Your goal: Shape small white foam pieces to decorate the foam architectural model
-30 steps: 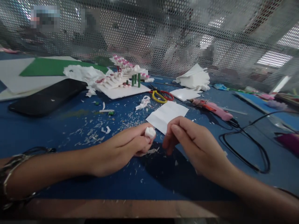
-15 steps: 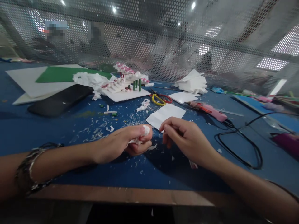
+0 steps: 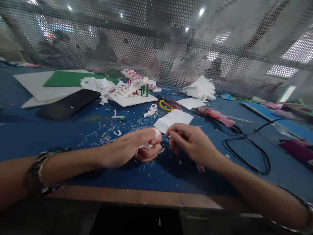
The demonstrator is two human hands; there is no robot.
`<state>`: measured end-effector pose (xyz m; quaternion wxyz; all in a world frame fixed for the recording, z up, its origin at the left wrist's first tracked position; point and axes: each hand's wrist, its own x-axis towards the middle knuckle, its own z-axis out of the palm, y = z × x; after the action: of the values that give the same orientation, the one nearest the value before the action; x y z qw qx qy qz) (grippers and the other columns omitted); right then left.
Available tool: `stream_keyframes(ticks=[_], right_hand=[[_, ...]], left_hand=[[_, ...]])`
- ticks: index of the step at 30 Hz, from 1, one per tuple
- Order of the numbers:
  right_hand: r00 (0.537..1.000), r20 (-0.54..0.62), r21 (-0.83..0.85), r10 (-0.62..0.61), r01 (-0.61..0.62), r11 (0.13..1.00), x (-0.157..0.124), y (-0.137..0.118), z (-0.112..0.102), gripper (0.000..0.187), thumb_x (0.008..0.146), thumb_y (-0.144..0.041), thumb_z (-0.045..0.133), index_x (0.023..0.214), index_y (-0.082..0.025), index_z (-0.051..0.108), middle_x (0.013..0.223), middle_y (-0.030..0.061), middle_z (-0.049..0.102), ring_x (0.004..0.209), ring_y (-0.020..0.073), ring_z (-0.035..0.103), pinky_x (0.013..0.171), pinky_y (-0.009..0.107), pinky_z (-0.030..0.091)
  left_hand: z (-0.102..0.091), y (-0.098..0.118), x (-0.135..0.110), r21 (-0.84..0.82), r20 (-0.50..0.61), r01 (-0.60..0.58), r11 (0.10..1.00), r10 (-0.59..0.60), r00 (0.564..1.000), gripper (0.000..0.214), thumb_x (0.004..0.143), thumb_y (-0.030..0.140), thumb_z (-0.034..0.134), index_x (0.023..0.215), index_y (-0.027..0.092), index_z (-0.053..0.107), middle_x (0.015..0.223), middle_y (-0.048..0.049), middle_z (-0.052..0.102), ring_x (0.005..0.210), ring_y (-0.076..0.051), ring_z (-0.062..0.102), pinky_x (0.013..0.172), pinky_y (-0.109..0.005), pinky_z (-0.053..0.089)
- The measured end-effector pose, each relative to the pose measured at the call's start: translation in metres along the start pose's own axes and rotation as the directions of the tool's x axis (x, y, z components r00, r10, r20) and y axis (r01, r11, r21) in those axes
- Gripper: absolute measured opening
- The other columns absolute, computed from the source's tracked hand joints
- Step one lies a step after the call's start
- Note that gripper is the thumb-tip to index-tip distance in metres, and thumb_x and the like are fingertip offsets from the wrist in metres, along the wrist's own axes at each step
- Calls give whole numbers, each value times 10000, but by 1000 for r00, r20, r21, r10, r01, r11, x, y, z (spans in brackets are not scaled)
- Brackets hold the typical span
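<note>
Over the front of the blue table, my left hand (image 3: pixel 137 145) is closed round a crumpled piece of white tissue (image 3: pixel 156 133), with the thumb pressing on it. To its right, my right hand (image 3: pixel 189 140) hovers with curled fingers, thumb against the index finger; whether anything small is pinched there I cannot make out. A small gap parts the two hands. Just behind them lies a flat white sheet of paper (image 3: pixel 174 120). A white board model (image 3: pixel 133 100) with pink-tipped tissue folds and green posts stands farther back.
Yellow-and-red-handled scissors (image 3: pixel 166 105) lie behind the sheet. At right is a pink glue gun (image 3: pixel 217 117) with a looping black cable (image 3: pixel 246 163). A black phone (image 3: pixel 69 103), green sheet (image 3: pixel 73 79) and tissue stack (image 3: pixel 199 87) lie around. Paper scraps litter the table before a perforated metal screen (image 3: pixel 146 42).
The view has shifted slightly. My hands have come a little closer together, and the left still grips the tissue.
</note>
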<state>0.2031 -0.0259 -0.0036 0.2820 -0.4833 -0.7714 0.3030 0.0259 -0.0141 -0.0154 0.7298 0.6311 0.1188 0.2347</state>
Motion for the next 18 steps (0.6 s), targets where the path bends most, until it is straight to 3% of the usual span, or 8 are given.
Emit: stream_keyframes(ticks=[7,13,18], right_hand=[[1000,0,0,5,-5,1000,0,2,0,123,791,-163,400,751,-149,516,524,-44,541,431,42,509,445,166,391],[1000,-7,-27,8,-8,1000,0,1,0,135,799,-193,405,743,-149,519,511,-37,540,422,41,500,437,172,387],[1000,-19,-46,2,-3,999,0,2,0,127,785,-179,422,741,-147,536,516,-35,542,429,41,498,446,174,393]], left_hand=[[7,4,-3,205,2,-16,979,16,1000,275,895,201,176,647,180,292,538,67,231,453,-68,197,426,-228,193],[9,2,-7,344,4,-28,938,29,1000,249,878,212,210,639,187,276,546,64,258,463,-67,220,413,-211,225],[4,2,-8,525,-15,-64,848,85,996,216,851,235,234,646,191,288,529,67,257,447,-72,234,414,-211,248]])
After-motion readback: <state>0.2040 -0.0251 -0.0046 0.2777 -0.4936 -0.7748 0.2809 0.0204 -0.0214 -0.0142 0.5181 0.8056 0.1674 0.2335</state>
